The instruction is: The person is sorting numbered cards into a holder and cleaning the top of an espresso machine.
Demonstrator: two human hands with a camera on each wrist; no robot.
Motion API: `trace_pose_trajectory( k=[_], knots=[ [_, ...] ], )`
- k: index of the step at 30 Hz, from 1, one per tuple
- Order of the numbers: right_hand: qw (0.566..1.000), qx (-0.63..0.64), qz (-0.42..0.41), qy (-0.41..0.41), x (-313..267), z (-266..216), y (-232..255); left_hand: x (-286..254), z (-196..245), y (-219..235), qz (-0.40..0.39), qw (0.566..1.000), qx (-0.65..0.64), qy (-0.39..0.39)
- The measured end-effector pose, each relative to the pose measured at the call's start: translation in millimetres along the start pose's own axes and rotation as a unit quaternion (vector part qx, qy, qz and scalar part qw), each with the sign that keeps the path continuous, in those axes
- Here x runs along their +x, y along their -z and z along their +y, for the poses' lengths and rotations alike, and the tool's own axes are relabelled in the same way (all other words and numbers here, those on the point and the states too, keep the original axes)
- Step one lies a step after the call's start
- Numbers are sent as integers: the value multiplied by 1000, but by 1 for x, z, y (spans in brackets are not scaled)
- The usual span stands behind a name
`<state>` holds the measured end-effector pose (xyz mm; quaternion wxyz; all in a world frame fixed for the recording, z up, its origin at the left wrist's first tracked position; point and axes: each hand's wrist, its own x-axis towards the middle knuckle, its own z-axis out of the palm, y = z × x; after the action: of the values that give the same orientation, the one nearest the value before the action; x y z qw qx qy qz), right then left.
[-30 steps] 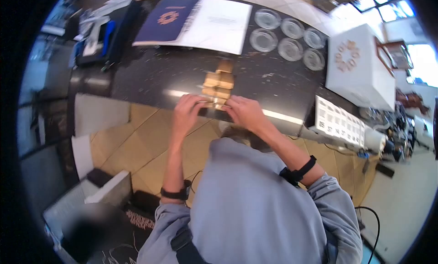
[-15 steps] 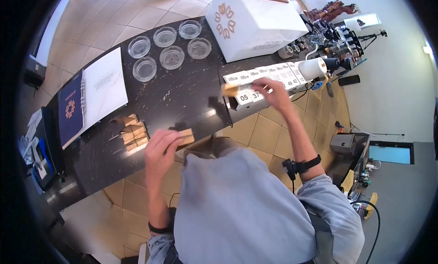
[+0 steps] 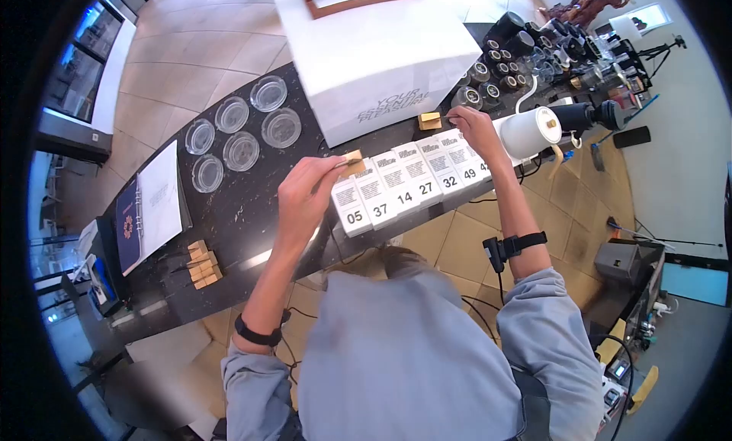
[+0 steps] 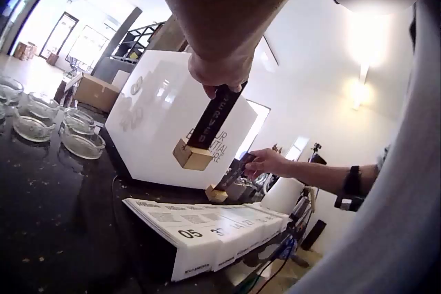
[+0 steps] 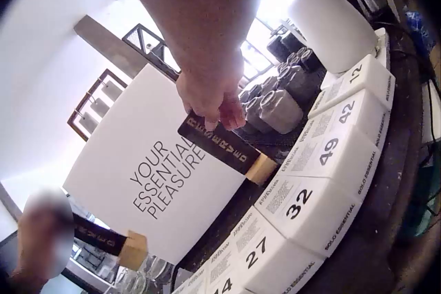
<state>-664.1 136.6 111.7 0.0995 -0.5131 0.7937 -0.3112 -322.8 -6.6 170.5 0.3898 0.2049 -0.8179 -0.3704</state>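
Observation:
My left hand [image 3: 303, 201] pinches the top of a black "RESERVED" sign [image 4: 217, 116], which hangs over the left end of the numbered white boxes [image 3: 404, 183]. Its wooden base [image 4: 193, 157] is lowest, clear of the counter. With fingertips and thumb, my right hand [image 3: 478, 134] holds a second black sign [image 5: 219, 146], tilted. That sign's wooden base [image 5: 262, 169] is low between the large white box [image 3: 381, 83] and the numbered row; whether it touches the counter I cannot tell.
Several wooden-based pieces [image 3: 203, 267] stand together on the dark counter's left part. Beyond them lie an open binder [image 3: 159, 201] and several glass dishes [image 3: 241, 151]. A white kettle [image 3: 528, 133] and dark jars [image 3: 479, 72] are at the right.
Both hands have moved rightward along the counter with their signs. The left has left the wooden group's side for the numbered boxes; the right has reached behind their far end. The view has shifted right.

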Motion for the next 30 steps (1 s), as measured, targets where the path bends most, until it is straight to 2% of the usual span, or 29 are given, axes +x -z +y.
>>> trace_pose_trajectory(
  k=[1, 4, 7, 9, 11, 13, 15, 16, 25, 27, 30],
  knots=[
    [999, -20, -10, 25, 5, 11, 1, 10, -1, -16, -6, 1000, 9, 2],
    [998, -35, -37, 33, 17, 29, 11, 29, -4, -63, -40, 997, 28, 55],
    [997, -26, -53, 41, 26, 44, 14, 42, -12, -108, -54, 997, 17, 58],
    [997, 9, -58, 50, 31, 48, 16, 48, -20, -136, -59, 995, 29, 70],
    [996, 62, -43, 54, 33, 49, 16, 55, -29, -159, -70, 995, 57, 34],
    [992, 114, -29, 49, 28, 50, 12, 61, -31, -177, -72, 996, 52, 32],
    [984, 170, -22, -54, 23, 54, 7, 66, -33, -192, -76, 993, 77, 40],
    [986, 154, -32, -61, 19, 63, 0, 68, -36, -199, -77, 993, 77, 40],
    [990, 95, -50, -87, 6, 93, -50, 73, -39, -224, -46, 995, 53, 65],
    [991, 98, -41, -83, 8, 99, -56, 71, -33, -219, -28, 987, 154, -32],
    [996, 52, -26, -73, 8, 97, -60, 65, -14, -207, 7, 983, 174, -61]
  ],
)
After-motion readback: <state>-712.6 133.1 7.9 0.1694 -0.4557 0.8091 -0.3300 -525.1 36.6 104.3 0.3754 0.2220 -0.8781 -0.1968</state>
